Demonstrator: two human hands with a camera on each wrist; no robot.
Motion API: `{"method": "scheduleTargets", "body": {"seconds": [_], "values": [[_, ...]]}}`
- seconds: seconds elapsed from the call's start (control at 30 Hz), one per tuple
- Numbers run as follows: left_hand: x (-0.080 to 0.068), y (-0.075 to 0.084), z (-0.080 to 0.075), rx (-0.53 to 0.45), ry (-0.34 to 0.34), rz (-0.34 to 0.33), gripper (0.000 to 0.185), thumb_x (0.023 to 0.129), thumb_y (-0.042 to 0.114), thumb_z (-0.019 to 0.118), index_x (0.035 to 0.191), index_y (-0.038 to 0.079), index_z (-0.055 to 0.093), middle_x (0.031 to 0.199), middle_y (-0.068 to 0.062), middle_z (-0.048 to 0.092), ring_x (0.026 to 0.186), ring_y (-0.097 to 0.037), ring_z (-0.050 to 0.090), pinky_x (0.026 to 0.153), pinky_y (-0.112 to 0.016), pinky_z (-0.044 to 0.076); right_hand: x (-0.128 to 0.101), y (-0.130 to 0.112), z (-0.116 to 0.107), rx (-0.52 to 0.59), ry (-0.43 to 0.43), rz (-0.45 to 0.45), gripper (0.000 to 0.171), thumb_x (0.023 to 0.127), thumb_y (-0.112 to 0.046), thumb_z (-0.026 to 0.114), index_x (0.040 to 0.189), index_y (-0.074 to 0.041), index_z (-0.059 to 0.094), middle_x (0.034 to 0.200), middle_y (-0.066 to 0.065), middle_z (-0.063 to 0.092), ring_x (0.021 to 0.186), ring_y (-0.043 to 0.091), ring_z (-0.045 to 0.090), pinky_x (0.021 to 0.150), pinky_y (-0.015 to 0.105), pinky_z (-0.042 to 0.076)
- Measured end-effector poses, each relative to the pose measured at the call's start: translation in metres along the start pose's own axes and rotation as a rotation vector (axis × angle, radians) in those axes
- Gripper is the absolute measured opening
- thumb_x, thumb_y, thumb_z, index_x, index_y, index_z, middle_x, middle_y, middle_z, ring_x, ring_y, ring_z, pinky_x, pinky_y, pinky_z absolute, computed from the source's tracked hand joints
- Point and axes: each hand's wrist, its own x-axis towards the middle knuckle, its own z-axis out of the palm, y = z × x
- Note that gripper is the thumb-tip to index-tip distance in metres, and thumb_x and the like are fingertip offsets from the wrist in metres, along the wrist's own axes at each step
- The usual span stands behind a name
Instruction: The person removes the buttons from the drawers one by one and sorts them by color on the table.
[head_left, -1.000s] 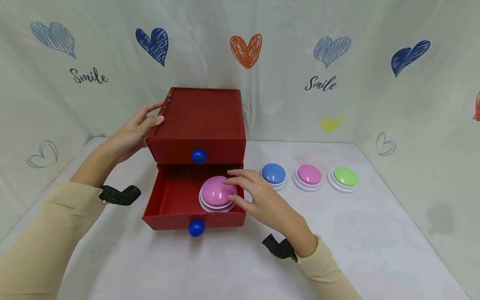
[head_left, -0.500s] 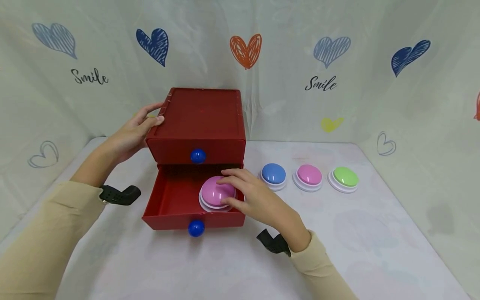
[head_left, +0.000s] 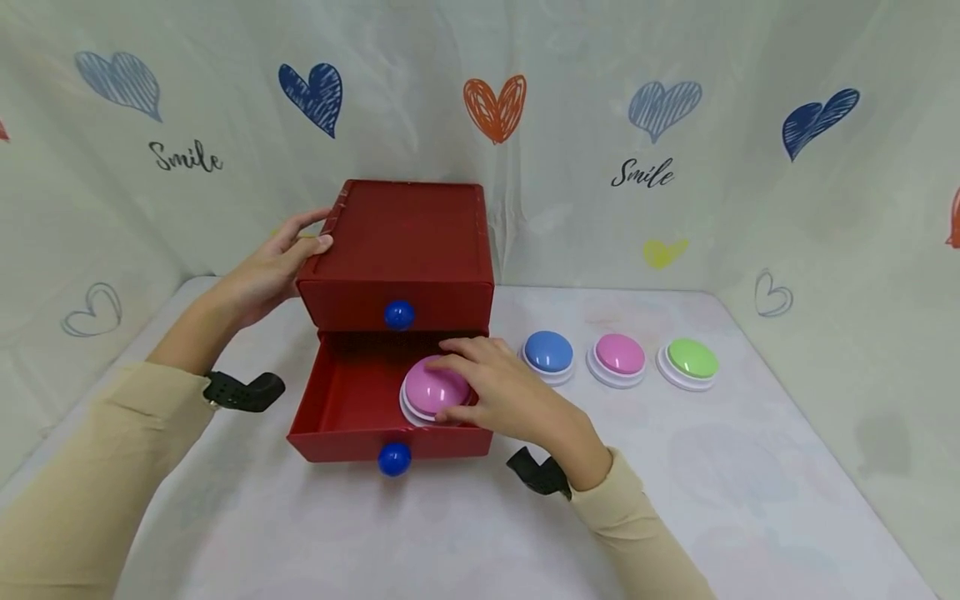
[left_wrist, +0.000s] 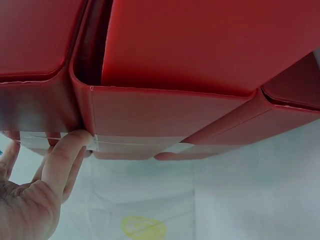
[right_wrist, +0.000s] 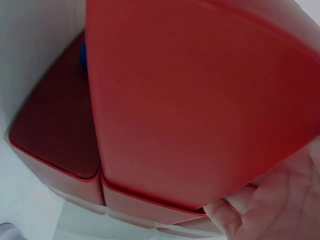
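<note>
A red two-drawer box (head_left: pixel 408 242) stands at the back of the table. Its lower drawer (head_left: pixel 337 408) is pulled out, and the upper one is closed. A pink dome button (head_left: pixel 423 392) lies in the drawer's right half. My right hand (head_left: pixel 457 385) grips it, fingers over the dome and thumb at its front rim. My left hand (head_left: pixel 303 237) rests on the box's upper left side, thumb on the top edge. In the left wrist view its straight fingers (left_wrist: pixel 65 155) press the red box wall (left_wrist: pixel 170 120). The right wrist view shows only my palm (right_wrist: pixel 280 205) and the red box (right_wrist: pixel 190 110).
Three more dome buttons sit in a row right of the box: blue (head_left: pixel 547 352), pink (head_left: pixel 618 356) and green (head_left: pixel 692 358). Blue knobs (head_left: pixel 393 458) mark both drawer fronts. A white cloth (head_left: pixel 750 467) covers the table, and a heart-printed curtain closes off three sides.
My right hand has moved left and down with the pink button, which now sits lower and flatter in the drawer. The left hand has stayed on the box.
</note>
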Motion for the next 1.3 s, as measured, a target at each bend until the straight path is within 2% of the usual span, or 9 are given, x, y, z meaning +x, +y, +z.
{"method": "scheduleTargets", "body": {"seconds": [0.23,0.43,0.87,1.3], "values": [[-0.002,0.0005,0.0013,-0.014,0.007,-0.001,0.06,0.097,0.044,0.039,0.148,0.034,0.008,0.141,-0.004,0.032,0.106,-0.004,0.052,0.081,-0.024,0.048,0.005,-0.0019,-0.0032,-0.106,-0.06,-0.025,0.056,0.08,-0.037,0.071,0.131,-0.019,0.054,0.135,0.008,0.05,0.125,0.024,0.044,0.104,0.038,0.031],[-0.0017,0.0003,0.0014,-0.014,0.008,0.0,0.06,0.097,0.044,0.039,0.148,0.034,0.008,0.14,-0.003,0.033,0.106,-0.004,0.051,0.081,-0.024,0.048,0.0079,-0.0023,-0.0033,-0.138,-0.062,-0.043,0.056,0.08,-0.041,0.07,0.13,-0.019,0.054,0.126,0.004,0.057,0.115,0.02,0.05,0.099,0.035,0.033],[-0.0001,-0.0008,0.0006,-0.02,0.007,0.0,0.06,0.097,0.044,0.039,0.148,0.034,0.008,0.141,-0.003,0.032,0.107,-0.004,0.051,0.081,-0.024,0.048,0.0079,0.0013,0.0,-0.114,-0.016,-0.062,0.054,0.079,-0.041,0.071,0.126,-0.019,0.058,0.12,0.004,0.059,0.111,0.019,0.051,0.096,0.035,0.035],[-0.0008,-0.0003,0.0032,-0.019,0.006,0.006,0.059,0.097,0.044,0.038,0.148,0.035,0.008,0.144,-0.004,0.03,0.109,-0.005,0.05,0.082,-0.024,0.048,0.0065,0.0054,0.0034,-0.067,0.078,-0.074,0.055,0.074,-0.042,0.074,0.123,-0.022,0.06,0.117,0.002,0.058,0.109,0.016,0.048,0.088,0.032,0.039]]}}
